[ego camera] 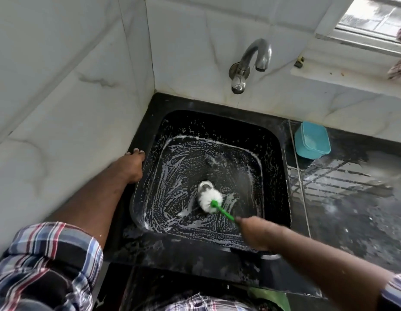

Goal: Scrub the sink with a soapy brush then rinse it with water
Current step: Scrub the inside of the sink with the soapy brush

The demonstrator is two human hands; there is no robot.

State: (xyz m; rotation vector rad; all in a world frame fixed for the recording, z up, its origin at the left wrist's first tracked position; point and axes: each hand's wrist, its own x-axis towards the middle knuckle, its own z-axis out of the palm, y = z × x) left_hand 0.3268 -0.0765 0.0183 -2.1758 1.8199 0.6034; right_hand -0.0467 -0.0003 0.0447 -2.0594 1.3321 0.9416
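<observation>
A black square sink [275, 153] is set in a dark counter, its floor streaked with white soap foam. A brush [209, 198] with a white bristle head and a green handle lies against the sink floor near the front middle. My right hand [255, 232] grips the green handle at the sink's front right. My left hand [133, 164] rests on the sink's left rim, fingers pointing toward the back wall. A metal tap [251, 63] sticks out of the tiled wall above the sink; no water runs from it.
A light blue plastic container [311, 141] with soapy liquid stands on the wet dark counter [352, 198] right of the sink. White marble-look tiles [60, 108] close in the left side and the back. A window ledge [352, 70] is at the upper right.
</observation>
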